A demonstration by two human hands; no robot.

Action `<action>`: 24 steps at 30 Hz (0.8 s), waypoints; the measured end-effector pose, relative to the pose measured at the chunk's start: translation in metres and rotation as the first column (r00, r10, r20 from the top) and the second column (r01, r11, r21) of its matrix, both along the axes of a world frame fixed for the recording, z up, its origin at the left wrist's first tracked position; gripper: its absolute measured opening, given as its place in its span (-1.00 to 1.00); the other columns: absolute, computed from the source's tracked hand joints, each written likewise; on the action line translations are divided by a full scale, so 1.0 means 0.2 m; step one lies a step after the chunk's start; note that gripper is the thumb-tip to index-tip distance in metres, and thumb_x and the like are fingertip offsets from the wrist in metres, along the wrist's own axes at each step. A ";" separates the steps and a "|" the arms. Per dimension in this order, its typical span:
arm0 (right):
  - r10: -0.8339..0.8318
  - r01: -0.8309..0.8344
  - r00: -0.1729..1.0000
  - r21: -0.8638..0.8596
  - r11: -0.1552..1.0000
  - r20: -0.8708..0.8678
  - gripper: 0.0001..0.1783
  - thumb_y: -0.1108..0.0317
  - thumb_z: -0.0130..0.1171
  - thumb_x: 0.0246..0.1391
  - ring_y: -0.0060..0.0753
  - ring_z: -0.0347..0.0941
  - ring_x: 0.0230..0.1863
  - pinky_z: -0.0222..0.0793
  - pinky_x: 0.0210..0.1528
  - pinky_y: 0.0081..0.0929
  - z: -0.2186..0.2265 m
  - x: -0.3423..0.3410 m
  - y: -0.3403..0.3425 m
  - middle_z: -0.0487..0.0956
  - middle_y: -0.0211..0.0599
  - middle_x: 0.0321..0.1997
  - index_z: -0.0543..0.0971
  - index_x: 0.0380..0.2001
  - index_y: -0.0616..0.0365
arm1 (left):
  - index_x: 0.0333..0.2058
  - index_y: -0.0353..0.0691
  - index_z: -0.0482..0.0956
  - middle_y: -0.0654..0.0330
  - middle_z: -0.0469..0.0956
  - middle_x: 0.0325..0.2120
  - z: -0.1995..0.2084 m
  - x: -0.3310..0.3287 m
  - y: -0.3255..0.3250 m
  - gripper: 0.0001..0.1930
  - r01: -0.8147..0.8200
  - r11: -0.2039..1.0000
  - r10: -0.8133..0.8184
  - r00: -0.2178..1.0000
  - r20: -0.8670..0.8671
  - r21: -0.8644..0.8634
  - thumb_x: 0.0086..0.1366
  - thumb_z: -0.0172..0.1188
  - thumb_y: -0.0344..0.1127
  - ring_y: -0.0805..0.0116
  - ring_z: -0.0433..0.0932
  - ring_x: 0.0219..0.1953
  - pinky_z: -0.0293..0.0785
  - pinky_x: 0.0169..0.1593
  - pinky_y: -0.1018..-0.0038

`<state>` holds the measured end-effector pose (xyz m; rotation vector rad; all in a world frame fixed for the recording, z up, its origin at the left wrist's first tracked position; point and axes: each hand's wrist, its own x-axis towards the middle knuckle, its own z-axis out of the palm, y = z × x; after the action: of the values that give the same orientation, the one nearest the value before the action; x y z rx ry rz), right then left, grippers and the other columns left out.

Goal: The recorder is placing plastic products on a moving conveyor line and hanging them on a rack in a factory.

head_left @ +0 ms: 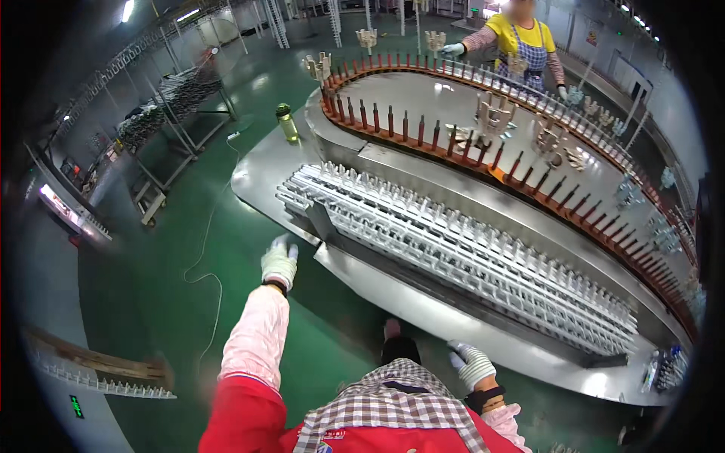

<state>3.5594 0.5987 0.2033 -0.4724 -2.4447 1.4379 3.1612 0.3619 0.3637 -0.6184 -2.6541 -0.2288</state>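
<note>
My left hand (279, 262), in a white knit glove, hangs over the green floor just off the table's left front edge. Its fingers are loosely apart and it holds nothing. On the right, my right hand (475, 367) is gloved too, close to the front edge of the steel table (408, 302). Nothing shows in its loosely extended fingers; whether it touches the edge I cannot tell. In front of me lies a stack of long silvery bars with rows of short prongs (453, 249), behind a low metal ledge (321, 219).
A looped conveyor (393, 140) carries upright reddish-brown spindles behind the bars. Pale pronged castings (495, 117) lie inside the loop. A green bottle (286, 122) stands at the table's left. Across the loop a person in yellow (525, 45) works. Left are a loaded rack (174, 102) and floor cable (204, 275).
</note>
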 end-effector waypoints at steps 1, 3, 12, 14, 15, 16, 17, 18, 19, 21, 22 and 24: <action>0.010 -0.010 1.000 -0.007 1.000 -0.007 -0.70 0.31 0.01 -0.08 -0.14 0.36 -0.12 0.25 -0.06 -0.39 -0.01 -0.11 0.03 0.47 -0.14 -0.20 0.45 -0.22 0.11 | -0.09 -0.11 0.33 0.09 0.37 -0.13 0.06 -0.10 0.05 -0.63 -0.018 0.997 0.019 1.000 0.005 -0.069 0.12 -0.03 -0.16 0.10 0.32 -0.07 0.22 -0.01 0.30; 0.042 -0.042 0.999 -0.062 0.997 0.003 -0.69 0.31 0.00 -0.06 -0.16 0.34 -0.08 0.24 -0.05 -0.40 0.00 -0.31 0.05 0.45 -0.15 -0.16 0.44 -0.19 0.10 | -0.09 -0.11 0.34 0.09 0.36 -0.12 0.16 -0.24 0.16 -0.62 -0.048 0.988 0.063 0.993 0.095 -0.149 0.13 -0.06 -0.10 0.10 0.30 -0.05 0.20 0.01 0.29; 0.196 -0.196 0.980 0.008 0.981 -0.037 -0.69 0.32 -0.02 -0.05 -0.11 0.35 -0.12 0.27 -0.07 -0.36 0.21 -0.93 0.28 0.44 -0.11 -0.15 0.42 -0.18 0.12 | -0.10 -0.23 0.32 -0.05 0.38 -0.17 0.19 -0.89 0.52 -0.51 -0.147 0.936 0.216 0.957 0.193 -0.320 0.11 -0.12 0.02 0.00 0.39 -0.17 0.31 -0.12 0.23; 0.186 -0.186 0.982 0.009 0.983 -0.023 -0.69 0.29 -0.04 -0.04 -0.12 0.37 -0.15 0.28 -0.10 -0.36 0.17 -0.98 0.29 0.44 -0.13 -0.16 0.41 -0.18 0.10 | -0.13 -0.20 0.35 -0.04 0.45 -0.27 0.14 -0.99 0.52 -0.51 -0.155 0.922 0.227 0.959 0.170 -0.355 0.11 -0.16 0.06 -0.02 0.42 -0.22 0.32 -0.16 0.19; 0.186 -0.185 0.982 0.010 0.983 -0.025 -0.69 0.28 -0.04 -0.04 -0.13 0.37 -0.16 0.28 -0.10 -0.36 0.16 -1.00 0.28 0.44 -0.14 -0.17 0.42 -0.18 0.10 | -0.19 -0.11 0.43 0.02 0.46 -0.26 0.11 -1.06 0.48 -0.53 -0.137 0.890 0.227 0.960 0.163 -0.436 0.14 -0.24 0.09 0.06 0.44 -0.22 0.30 -0.12 0.19; 0.165 -0.166 0.986 -0.027 0.986 -0.008 -0.69 0.27 -0.04 -0.03 -0.11 0.38 -0.17 0.29 -0.11 -0.36 0.16 -1.01 0.27 0.44 -0.13 -0.18 0.41 -0.18 0.11 | -0.25 -0.11 0.46 0.04 0.47 -0.28 0.11 -1.07 0.52 -0.54 -0.140 0.838 0.252 0.957 0.146 -0.528 0.14 -0.22 0.10 0.09 0.45 -0.23 0.32 -0.15 0.18; 0.111 -0.111 0.994 -0.032 0.993 0.012 -0.69 0.27 -0.04 -0.03 -0.11 0.38 -0.17 0.29 -0.11 -0.36 0.17 -1.00 0.26 0.44 -0.13 -0.18 0.41 -0.18 0.11 | -0.34 -0.10 0.50 0.06 0.49 -0.31 0.10 -1.07 0.55 -0.58 -0.144 0.810 0.240 0.966 0.098 -0.569 0.12 -0.17 0.08 0.13 0.46 -0.24 0.35 -0.20 0.22; 0.078 -0.077 0.997 -0.015 0.997 0.008 -0.69 0.28 -0.04 -0.03 -0.11 0.38 -0.18 0.29 -0.12 -0.36 0.20 -1.00 0.24 0.44 -0.12 -0.17 0.41 -0.18 0.12 | -0.41 -0.10 0.53 0.08 0.50 -0.35 0.09 -1.11 0.53 -0.63 -0.120 0.812 0.179 0.983 0.048 -0.572 0.10 -0.10 0.05 0.18 0.47 -0.26 0.37 -0.23 0.27; 0.033 -0.033 0.999 0.002 0.999 0.009 -0.68 0.28 -0.05 -0.03 -0.10 0.38 -0.19 0.29 -0.12 -0.36 0.18 -0.98 0.22 0.44 -0.12 -0.17 0.40 -0.17 0.12 | -0.45 -0.09 0.54 0.10 0.51 -0.38 0.09 -1.10 0.57 -0.67 -0.081 0.802 0.139 0.989 0.053 -0.591 0.09 -0.05 0.02 0.20 0.49 -0.29 0.39 -0.25 0.30; -0.069 0.069 0.998 0.019 0.997 0.012 -0.68 0.28 -0.05 -0.03 -0.10 0.37 -0.18 0.28 -0.12 -0.36 0.19 -0.98 0.14 0.44 -0.11 -0.17 0.40 -0.17 0.14 | -0.47 -0.08 0.55 0.13 0.52 -0.41 0.03 -1.22 0.51 -0.71 -0.019 0.727 0.053 0.998 0.028 -0.686 0.08 -0.04 -0.03 0.22 0.51 -0.34 0.40 -0.29 0.32; -0.117 0.118 0.992 -0.013 0.993 0.037 -0.67 0.27 -0.05 -0.02 -0.10 0.37 -0.17 0.27 -0.11 -0.36 0.21 -0.96 0.09 0.44 -0.10 -0.17 0.39 -0.17 0.15 | -0.46 -0.08 0.55 0.14 0.52 -0.41 0.02 -1.22 0.53 -0.76 0.034 0.716 -0.016 0.999 0.033 -0.697 0.04 0.01 -0.09 0.23 0.51 -0.34 0.40 -0.31 0.34; -0.198 0.202 0.977 -0.040 0.979 0.081 -0.65 0.23 -0.06 -0.01 -0.10 0.34 -0.12 0.24 -0.07 -0.36 0.22 -0.95 -0.02 0.43 -0.07 -0.16 0.38 -0.14 0.14 | -0.47 -0.08 0.55 0.13 0.52 -0.43 0.10 -1.19 0.55 -0.81 0.112 0.696 -0.074 0.994 0.084 -0.709 -0.09 0.12 -0.18 0.22 0.51 -0.34 0.40 -0.31 0.33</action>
<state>3.3694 0.5950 0.2465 -0.7738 -2.3454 1.4203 2.9231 0.4721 0.3834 -0.9847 -2.7045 0.8294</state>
